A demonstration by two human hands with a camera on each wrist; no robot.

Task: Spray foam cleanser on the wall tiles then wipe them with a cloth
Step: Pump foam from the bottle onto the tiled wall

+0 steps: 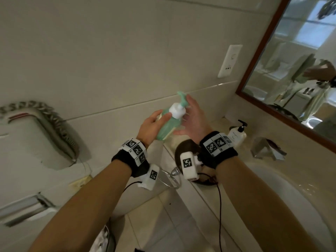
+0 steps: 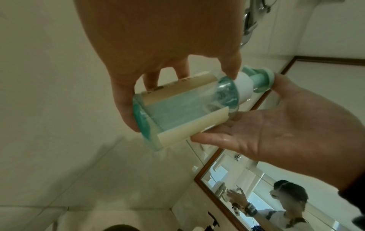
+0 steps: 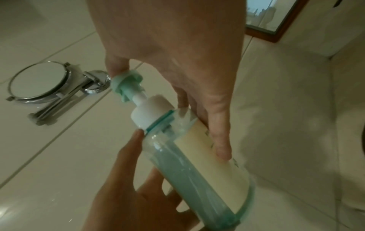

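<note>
A clear green foam cleanser bottle (image 1: 167, 124) with a cream label, white collar and green pump head is held tilted in front of the beige wall tiles (image 1: 109, 60), pump pointing up toward the wall. My left hand (image 1: 153, 124) grips the bottle's body (image 2: 177, 112). My right hand (image 1: 194, 119) is spread beside it: one fingertip rests on the pump head (image 3: 126, 81), the other fingers lie straight along the bottle (image 3: 187, 164), and the thumb reaches under it. No cloth is in view.
A wood-framed mirror (image 1: 300, 70) hangs at right above a basin (image 1: 272, 197). A white pump bottle (image 1: 236, 135) stands on the counter. A wall socket (image 1: 230, 60), a corded wall phone (image 1: 45, 133) and a round swing mirror (image 3: 37, 82) are on the tiles.
</note>
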